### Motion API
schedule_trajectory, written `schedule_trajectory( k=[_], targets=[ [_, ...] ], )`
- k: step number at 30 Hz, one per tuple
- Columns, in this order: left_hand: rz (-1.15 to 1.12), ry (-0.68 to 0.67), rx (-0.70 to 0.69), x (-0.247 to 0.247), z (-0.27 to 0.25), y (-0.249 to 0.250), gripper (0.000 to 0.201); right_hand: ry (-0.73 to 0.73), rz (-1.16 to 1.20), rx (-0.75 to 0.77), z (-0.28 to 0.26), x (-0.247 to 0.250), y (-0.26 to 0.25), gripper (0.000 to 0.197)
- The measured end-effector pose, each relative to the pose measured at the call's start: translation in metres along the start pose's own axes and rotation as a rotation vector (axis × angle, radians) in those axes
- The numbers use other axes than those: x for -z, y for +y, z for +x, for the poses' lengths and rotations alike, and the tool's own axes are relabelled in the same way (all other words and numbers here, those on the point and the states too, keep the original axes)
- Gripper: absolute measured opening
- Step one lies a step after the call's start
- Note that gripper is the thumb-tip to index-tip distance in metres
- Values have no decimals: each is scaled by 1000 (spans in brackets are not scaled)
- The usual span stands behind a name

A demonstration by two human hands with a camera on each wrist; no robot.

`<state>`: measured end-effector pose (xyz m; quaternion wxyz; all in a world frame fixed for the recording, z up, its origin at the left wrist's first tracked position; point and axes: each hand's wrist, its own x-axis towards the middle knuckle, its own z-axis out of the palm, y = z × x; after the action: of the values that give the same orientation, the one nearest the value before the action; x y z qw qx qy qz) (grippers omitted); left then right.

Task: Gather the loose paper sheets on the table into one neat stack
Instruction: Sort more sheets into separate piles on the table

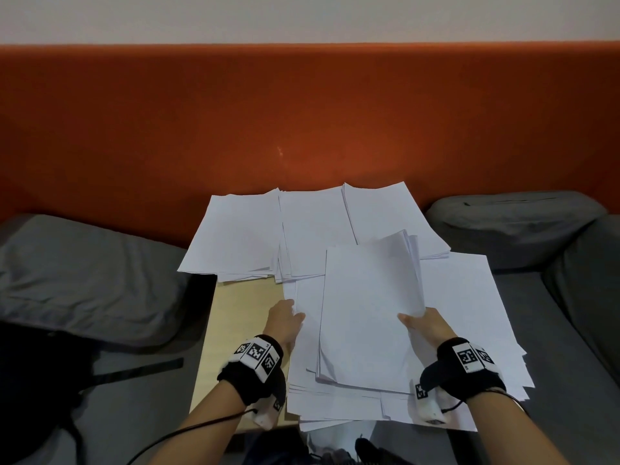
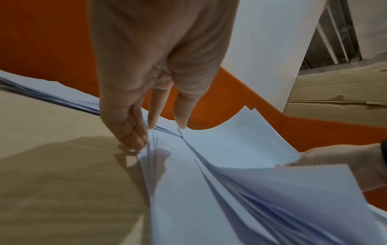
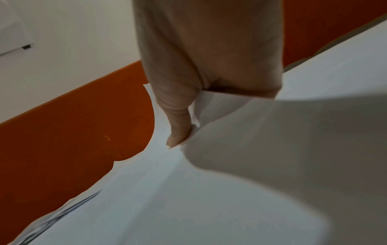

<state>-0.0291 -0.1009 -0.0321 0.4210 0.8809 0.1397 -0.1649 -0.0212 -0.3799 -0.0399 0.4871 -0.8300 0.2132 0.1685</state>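
White paper sheets cover most of a light wooden table (image 1: 240, 333). My right hand (image 1: 425, 325) grips a bundle of sheets (image 1: 365, 313) at its right edge, thumb (image 3: 178, 129) on top and fingers hidden below; the bundle's far end curls upward. My left hand (image 1: 284, 319) reaches the left edge of the sheets with straight fingers (image 2: 134, 137), fingertips among the lifted edges and thumb (image 2: 181, 121) touching a sheet corner. Under the bundle lies a wide loose layer of sheets (image 1: 469, 317). Three more overlapping piles (image 1: 235, 236) lie along the table's far edge.
An orange padded backrest (image 1: 302, 112) rises behind the table. Grey cushions sit to the left (image 1: 84, 273) and right (image 1: 513, 223). A black bag (image 1: 33, 380) lies at the near left. Cardboard boxes (image 2: 335, 99) show in the left wrist view.
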Motion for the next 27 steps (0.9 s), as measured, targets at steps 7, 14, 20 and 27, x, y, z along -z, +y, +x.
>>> schedule_trajectory(
  k=[7, 14, 20, 27],
  targets=[
    [-81, 33, 5, -8, -3, 2, 47, 1, -3, -10, 6, -1, 5, 20],
    [-134, 221, -51, -8, -4, 1, 34, -11, 16, -6, 7, 0, 7, 21],
    [-225, 74, 43, -4, -1, 1, 41, -15, 18, -5, 8, 1, 6, 21],
    [-352, -279, 4, 18, -3, 0, 21, -18, 19, 2, 8, 1, 6, 18]
  ],
)
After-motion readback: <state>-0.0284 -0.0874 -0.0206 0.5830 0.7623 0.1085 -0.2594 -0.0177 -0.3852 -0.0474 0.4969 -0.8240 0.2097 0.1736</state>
